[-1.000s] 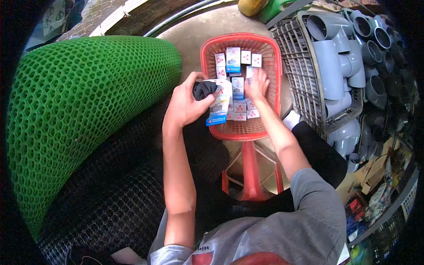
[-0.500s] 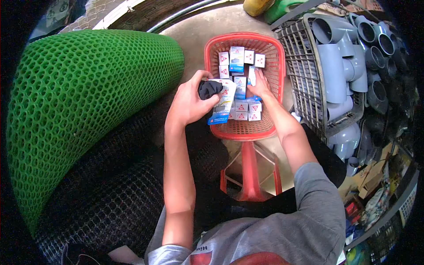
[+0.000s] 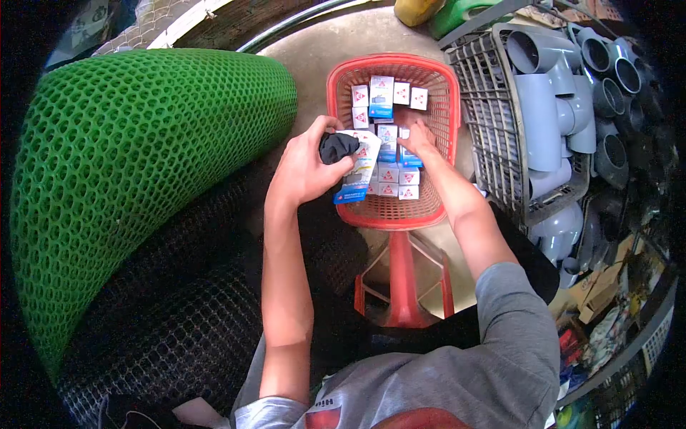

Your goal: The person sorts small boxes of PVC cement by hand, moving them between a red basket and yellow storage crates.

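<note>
A red plastic basket (image 3: pixel 454 129) holds several small white-and-blue boxes (image 3: pixel 382 96), some lying flat and others standing on end. My left hand (image 3: pixel 307 161) is closed around a black crumpled item (image 3: pixel 339 146) and a white-and-blue flat packet (image 3: pixel 361 171), over the basket's left side. Inside the basket on the right, my right hand (image 3: pixel 418 139) has its fingers bent at the upper end of a white-and-blue box (image 3: pixel 409 156). Its fingertips are partly hidden, so the grip on that box is unclear.
Under the basket is a red stool (image 3: pixel 404 279). A green mesh roll (image 3: pixel 157 143) lies at the left, with black mesh (image 3: pixel 179 322) below it. At the right, a crate (image 3: pixel 493 121) holds grey pipe fittings (image 3: pixel 543 121). A green container (image 3: pixel 457 18) sits behind.
The box at my right hand now lies lower, flat beside the middle box, with its blue face showing. My right fingers have bent inward. My left hand keeps its hold, almost unmoved.
</note>
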Available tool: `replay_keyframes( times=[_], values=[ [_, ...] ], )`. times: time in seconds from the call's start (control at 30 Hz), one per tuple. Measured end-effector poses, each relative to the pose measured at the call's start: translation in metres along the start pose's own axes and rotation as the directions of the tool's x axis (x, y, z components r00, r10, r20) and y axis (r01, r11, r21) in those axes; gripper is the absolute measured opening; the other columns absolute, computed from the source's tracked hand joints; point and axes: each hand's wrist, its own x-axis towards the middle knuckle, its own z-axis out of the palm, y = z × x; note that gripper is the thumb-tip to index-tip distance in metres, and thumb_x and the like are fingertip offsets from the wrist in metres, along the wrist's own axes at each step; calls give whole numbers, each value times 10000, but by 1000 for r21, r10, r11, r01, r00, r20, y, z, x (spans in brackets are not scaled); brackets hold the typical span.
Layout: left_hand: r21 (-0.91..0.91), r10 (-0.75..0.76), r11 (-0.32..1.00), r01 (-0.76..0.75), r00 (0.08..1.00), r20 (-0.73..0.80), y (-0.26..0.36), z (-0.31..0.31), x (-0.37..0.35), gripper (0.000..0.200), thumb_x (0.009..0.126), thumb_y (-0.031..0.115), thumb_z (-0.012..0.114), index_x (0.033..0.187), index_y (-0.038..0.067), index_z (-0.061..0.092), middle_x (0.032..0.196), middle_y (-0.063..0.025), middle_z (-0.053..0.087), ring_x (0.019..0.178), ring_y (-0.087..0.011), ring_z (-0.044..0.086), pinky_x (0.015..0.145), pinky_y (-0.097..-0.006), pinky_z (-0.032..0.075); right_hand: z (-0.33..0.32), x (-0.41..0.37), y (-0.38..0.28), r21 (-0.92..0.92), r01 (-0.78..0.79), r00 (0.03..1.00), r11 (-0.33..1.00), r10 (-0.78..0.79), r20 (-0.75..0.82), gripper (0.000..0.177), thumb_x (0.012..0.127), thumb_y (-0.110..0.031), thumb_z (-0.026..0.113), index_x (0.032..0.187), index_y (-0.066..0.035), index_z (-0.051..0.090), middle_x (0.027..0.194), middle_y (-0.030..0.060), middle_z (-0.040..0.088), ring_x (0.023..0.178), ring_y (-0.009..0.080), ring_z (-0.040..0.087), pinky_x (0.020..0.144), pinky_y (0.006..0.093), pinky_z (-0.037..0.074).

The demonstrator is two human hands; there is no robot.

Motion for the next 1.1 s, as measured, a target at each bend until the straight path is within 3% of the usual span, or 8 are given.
replay_keyframes(
  times=[0.33, 0.4, 0.47, 0.57, 0.7, 0.83, 0.93, 1.1],
  values=[
    [-33, 22, 999, -22, 1000, -17, 3, -1, -2, 536, 778, 230, 811, 1222, 17, 599, 1023, -207, 730, 983, -293, 732, 892, -397, 557, -1, -41, -17, 339, -114, 956, 934, 196, -219, 916, 758, -427, 875, 1477, -61, 440, 1531, 258, 413, 1332, 429, 537, 1085, 516, 468],
    [-51, 56, 997, -58, 998, -39, 2, 0, -2, 536, 780, 238, 817, 1221, 22, 600, 1017, -198, 730, 981, -284, 730, 893, -391, 556, -30, -79, -27, 610, 375, 885, 698, -72, -461, 819, 819, -269, 847, 1498, -57, 441, 1492, 235, 494, 1317, 363, 563, 1066, 473, 489],
    [-68, 87, 994, -88, 996, -16, 3, 1, -3, 526, 780, 198, 834, 1222, 33, 602, 1004, -164, 735, 978, -239, 720, 897, -372, 554, -88, -140, -51, 936, 321, 916, 142, -296, -269, 714, 866, -134, 792, 1496, -49, 467, 1388, 173, 603, 1278, 261, 583, 1042, 411, 503],
    [-119, 125, 986, -116, 990, 69, 3, 10, -3, 527, 776, 138, 845, 1242, 41, 618, 1040, -135, 745, 992, -195, 708, 904, -354, 553, -155, -214, -82, 989, 151, 895, 3, -426, -135, 667, 877, -98, 781, 1478, -37, 500, 1286, 111, 660, 1187, 186, 621, 974, 347, 538],
    [-156, 133, 982, -108, 977, 164, 9, 18, -2, 560, 775, 97, 835, 1300, 62, 647, 1109, -121, 750, 998, -171, 705, 918, -338, 553, -166, -221, -74, 867, 317, 892, 385, -430, -135, 595, 865, -48, 787, 1410, -18, 550, 1213, 98, 689, 1008, 163, 689, 845, 299, 574],
    [-232, 111, 965, -119, 993, -46, 6, 14, -1, 546, 769, 131, 787, 1295, 79, 649, 1044, -200, 743, 969, -299, 740, 885, -405, 562, -148, -188, -40, 797, 406, 911, 448, -267, -315, 385, 837, -62, 809, 1149, 0, 590, 1097, 95, 719, 979, 135, 694, 803, 311, 578],
    [-118, 128, 982, -150, 977, -173, 3, 9, 0, 508, 771, 129, 744, 1265, 52, 654, 1052, -223, 736, 969, -342, 738, 883, -418, 564, -148, -161, -32, 584, 115, 930, 803, 120, -348, 488, 767, -174, 867, 1074, 10, 535, 1048, 222, 700, 975, 333, 725, 841, 419, 577],
    [-94, 132, 985, -143, 985, -108, 2, 8, -1, 516, 778, 149, 746, 1275, 50, 650, 1062, -206, 740, 984, -306, 736, 895, -402, 563, -90, -87, -18, 396, 173, 807, 902, 100, -581, 624, 774, -206, 857, 1196, 70, 489, 1124, 314, 655, 1032, 472, 677, 886, 507, 560]
  ],
)
